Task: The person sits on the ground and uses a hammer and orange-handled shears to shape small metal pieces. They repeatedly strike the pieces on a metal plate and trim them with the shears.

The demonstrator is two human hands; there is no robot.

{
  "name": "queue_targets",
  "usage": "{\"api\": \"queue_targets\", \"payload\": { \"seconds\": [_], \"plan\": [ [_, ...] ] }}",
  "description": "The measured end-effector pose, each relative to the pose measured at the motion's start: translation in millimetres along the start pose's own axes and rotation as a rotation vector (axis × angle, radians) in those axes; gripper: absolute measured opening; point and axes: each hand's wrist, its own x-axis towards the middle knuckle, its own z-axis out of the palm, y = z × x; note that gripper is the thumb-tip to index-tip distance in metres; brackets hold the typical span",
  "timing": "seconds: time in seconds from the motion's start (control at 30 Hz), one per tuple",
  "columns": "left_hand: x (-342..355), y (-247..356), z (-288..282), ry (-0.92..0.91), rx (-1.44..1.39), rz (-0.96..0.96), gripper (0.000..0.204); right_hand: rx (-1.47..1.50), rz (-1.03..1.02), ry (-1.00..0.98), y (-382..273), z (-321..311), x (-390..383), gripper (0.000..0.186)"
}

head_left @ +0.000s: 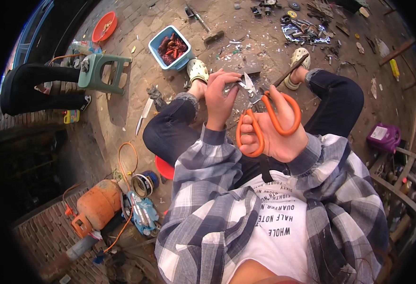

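I see right hand (280, 135) holding scissors (254, 98), blades (247, 80) parted; left hand (220, 98), fingers bent beside blades, grip I cannot tell. Tub (183, 60) beyond, on ground (113, 120).

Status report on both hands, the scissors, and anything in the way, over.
Right hand gripping orange-handled scissors, handles spread. Left hand by the blades, any hold unclear. Nothing visibly blocking the hands; knife on the ground, off left.

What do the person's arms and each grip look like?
Left sleeve and right sleeve: loose plaid in white, grey and dark navy, ending in plain dark cuffs. Left grip and right grip: bare, no gloves.
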Motion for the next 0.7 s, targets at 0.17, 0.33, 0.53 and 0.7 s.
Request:
{"api": "queue_targets", "payload": {
  "seconds": [0.17,0.33,0.53,0.7],
  "plan": [
    [-1,-8,0,0.007,0.001,-0.03,0.026,-0.025,0.01,0.018,6,11,-6,0.082],
    [-2,-4,-1,-0.009,0.009,-0.035,0.025,-0.024,0.013,0.029,7,9,-5,0.083],
    [-1,-4,-3,-0.01,0.027,-0.024,0.025,-0.026,0.011,0.035,4,4,-5,0.083],
    [0,-5,-3,-0.036,0.05,-0.003,0.026,-0.005,0.013,0.005,3,2,-2,0.082]
  ]
}}
